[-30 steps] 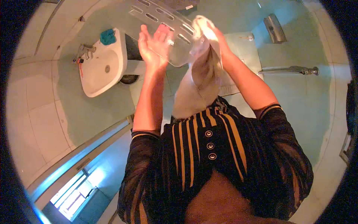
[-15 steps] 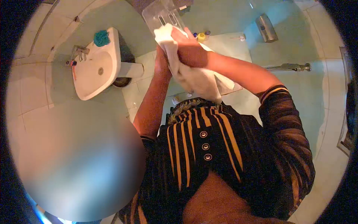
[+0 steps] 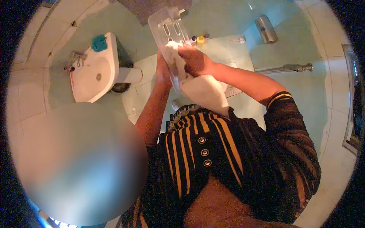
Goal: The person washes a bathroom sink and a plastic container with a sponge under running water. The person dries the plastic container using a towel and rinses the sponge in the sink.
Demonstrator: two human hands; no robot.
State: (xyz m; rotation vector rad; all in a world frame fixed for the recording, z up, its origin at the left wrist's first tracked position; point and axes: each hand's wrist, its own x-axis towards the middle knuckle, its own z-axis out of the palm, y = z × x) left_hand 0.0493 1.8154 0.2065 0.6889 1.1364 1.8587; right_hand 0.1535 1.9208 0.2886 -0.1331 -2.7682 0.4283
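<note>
A clear plastic rack with slots [image 3: 159, 26] is tilted in front of me. My left hand [image 3: 162, 70] is closed on its near left side, with the fingertips partly hidden behind the plastic. My right hand [image 3: 195, 60] grips a white cloth [image 3: 207, 91] and presses part of it against the rack's inside. The rest of the cloth hangs down toward my striped top.
To the left is a white pedestal sink [image 3: 114, 62] with a tap [image 3: 79, 56] and a teal mesh scrubber [image 3: 99, 43] on its rim. Small bottles [image 3: 200, 40] stand beyond my right hand. A metal dispenser [image 3: 266, 29] and a metal bar [image 3: 283, 68] are on the right.
The rack has come lower in view and more of it shows. My right hand and the cloth have shifted down and slightly right, and the whole view has moved a little.
</note>
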